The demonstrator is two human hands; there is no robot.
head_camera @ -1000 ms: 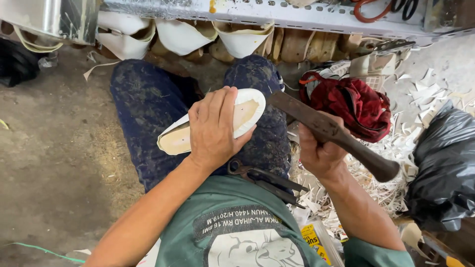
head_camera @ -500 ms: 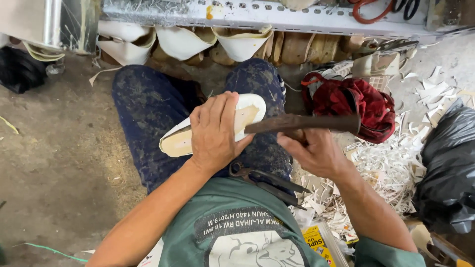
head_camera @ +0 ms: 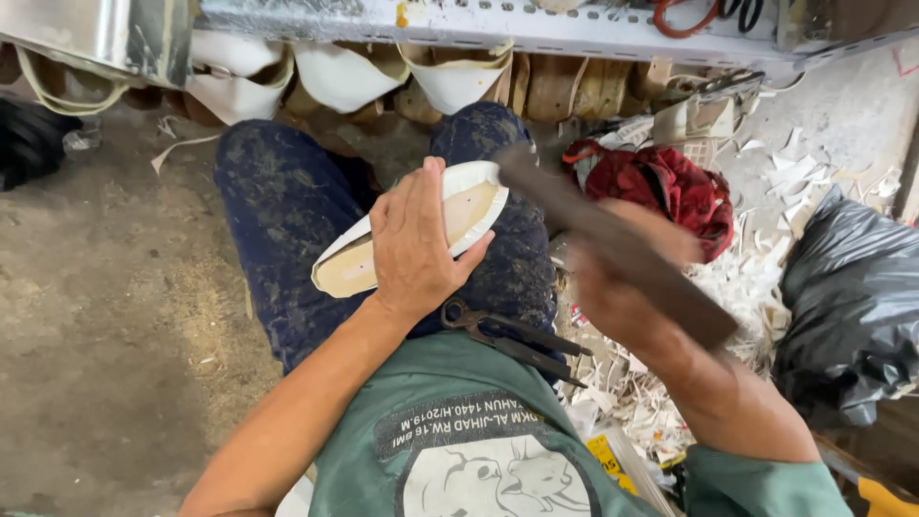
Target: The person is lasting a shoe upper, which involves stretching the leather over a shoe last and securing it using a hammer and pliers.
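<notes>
White-rimmed shoe sole, tan insole face up, sits across our right knee on stained dark-blue trousers. Our left hand lies flat on it, fingers spread wide over the middle and wrapping the near edge, pinning it to the leg.

Our right hand is fisted round a dark tool with a long, worn wooden-looking handle. Head end is near the sole's toe. Hand and tool are motion-blurred, so we cannot tell if the head touches the rim.

Step, as we judge it: hammering or pressing the sole edge while the left hand clamps it. The next blow needs the left fingers kept clear of the toe end, sole held flat, strike landing on the rim and not on the knee.

Textures: sole rim smooth and pale, insole matte like cardboard. Dark metal pincers lie on our lap just below the left wrist. White offcut scraps are heaped to the right, next to a crumpled red cloth and a glossy black plastic bag. More white shoe uppers hang under a grey metal shelf. Floor is rough concrete.
</notes>
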